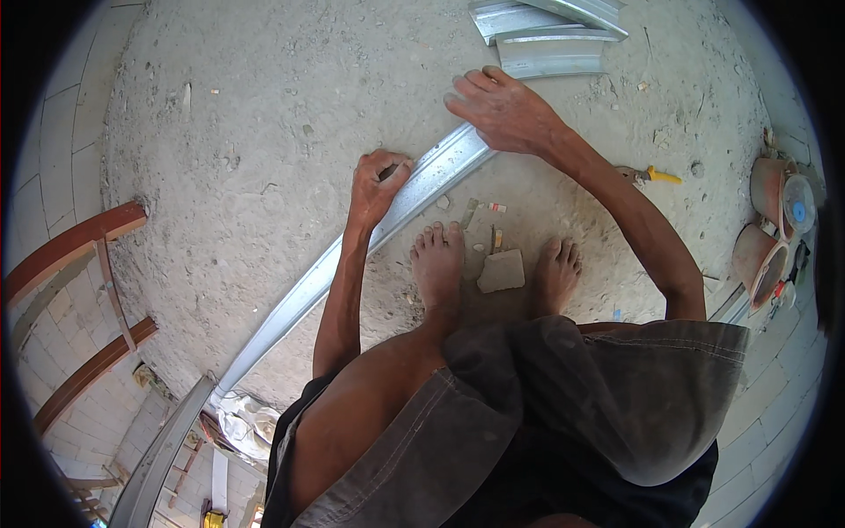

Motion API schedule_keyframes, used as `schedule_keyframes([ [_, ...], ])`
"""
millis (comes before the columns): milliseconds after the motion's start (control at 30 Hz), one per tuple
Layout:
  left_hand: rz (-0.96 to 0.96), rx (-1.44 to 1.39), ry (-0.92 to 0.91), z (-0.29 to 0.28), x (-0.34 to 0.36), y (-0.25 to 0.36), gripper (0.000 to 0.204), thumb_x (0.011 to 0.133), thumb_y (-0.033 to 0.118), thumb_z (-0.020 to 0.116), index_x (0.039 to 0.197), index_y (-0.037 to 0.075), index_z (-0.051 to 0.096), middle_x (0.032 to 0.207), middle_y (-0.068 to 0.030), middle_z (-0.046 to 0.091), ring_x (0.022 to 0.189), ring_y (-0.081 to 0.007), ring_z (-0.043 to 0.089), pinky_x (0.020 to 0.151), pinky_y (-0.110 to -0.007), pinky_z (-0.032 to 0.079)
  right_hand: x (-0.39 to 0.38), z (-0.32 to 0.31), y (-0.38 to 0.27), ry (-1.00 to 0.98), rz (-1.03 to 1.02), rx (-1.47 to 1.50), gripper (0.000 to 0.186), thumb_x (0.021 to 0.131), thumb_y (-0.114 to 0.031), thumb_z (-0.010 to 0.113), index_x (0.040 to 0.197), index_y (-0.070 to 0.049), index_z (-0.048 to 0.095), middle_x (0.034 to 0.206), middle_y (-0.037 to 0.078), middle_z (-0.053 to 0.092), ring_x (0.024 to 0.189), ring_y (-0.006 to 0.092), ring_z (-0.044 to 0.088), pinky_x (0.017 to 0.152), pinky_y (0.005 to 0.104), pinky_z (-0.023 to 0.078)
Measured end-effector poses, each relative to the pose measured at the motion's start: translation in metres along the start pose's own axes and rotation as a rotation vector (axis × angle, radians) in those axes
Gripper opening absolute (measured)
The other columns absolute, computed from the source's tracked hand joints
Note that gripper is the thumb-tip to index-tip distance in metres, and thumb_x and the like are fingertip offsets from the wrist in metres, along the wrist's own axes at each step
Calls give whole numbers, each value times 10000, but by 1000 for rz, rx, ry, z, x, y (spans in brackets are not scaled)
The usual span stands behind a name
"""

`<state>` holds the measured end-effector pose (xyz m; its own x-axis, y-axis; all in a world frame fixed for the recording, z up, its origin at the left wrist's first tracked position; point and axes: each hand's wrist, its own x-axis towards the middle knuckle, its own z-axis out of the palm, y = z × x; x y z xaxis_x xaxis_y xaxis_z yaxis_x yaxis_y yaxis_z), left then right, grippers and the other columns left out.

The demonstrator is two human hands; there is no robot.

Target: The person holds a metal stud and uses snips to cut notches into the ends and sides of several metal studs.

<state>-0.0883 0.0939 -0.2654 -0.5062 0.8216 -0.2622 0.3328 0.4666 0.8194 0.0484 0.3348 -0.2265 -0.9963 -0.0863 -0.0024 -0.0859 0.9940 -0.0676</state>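
Fingers (373,163) half-curled, your left hand (373,195) at the rail's (440,170) edge, right hand (506,114) over its far end, firmness can't tell | rail slants near-left to far-right | likely light, springy, slick: hold both edges!

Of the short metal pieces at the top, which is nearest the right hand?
The lowest metal piece in the picture: its left end is close to the right hand, while the other pieces lie farther up.
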Motion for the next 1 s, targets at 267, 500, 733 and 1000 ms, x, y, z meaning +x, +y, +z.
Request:
schedule_keyframes([
  [267,9,-74,3,6,3,4,221,826,184,641,899,-19,693,792,-97,637,773,-175,557,761,-312,429,18,59,-30,74,-106,-17,120,819,-199,566,770,-117,638,817,18,601,939,168,557,761,316,440],
  [500,-59,-61,-94,-2,2,15,227,809,191,669,935,3,692,890,-146,645,834,-217,587,746,-328,455,14,58,-25,154,-160,39,144,806,-196,565,702,-120,629,777,21,603,871,164,573,702,316,457],
  [733,-491,-263,-568,-30,1,52,706,735,542,626,1253,66,571,1126,-168,597,1052,-273,517,901,-412,375,9,10,-26,142,-266,29,164,813,-225,584,716,-96,610,737,18,544,859,167,542,639,310,493],
  [1000,-834,-182,-611,-28,-18,66,783,744,638,550,1233,29,602,1112,-239,615,949,-285,584,798,-416,437,-13,-9,-32,225,-301,18,178,786,-218,617,658,-97,594,687,0,515,818,155,528,551,285,486],
])
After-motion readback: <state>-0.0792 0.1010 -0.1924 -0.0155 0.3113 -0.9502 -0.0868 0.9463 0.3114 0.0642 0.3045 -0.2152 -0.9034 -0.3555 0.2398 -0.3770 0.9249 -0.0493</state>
